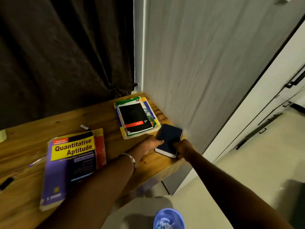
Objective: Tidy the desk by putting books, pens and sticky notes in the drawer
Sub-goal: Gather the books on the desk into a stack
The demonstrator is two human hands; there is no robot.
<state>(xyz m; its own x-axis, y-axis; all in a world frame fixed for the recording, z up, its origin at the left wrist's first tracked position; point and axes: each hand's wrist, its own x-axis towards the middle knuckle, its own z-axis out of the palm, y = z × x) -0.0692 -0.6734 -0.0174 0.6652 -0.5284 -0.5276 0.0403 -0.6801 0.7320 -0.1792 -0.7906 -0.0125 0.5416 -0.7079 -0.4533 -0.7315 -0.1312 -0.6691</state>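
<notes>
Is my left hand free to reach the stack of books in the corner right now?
Probably not yet: the left hand and right hand both grip the dark blue book. The stack of books lies just beyond, with nothing between.

Bare forearms; silver bangle (132, 160) on left wrist.

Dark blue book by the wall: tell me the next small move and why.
Probably lift the dark blue book clear of the desk. Both the left hand and right hand already hold its near end, and no drawer is in view yet.
</notes>
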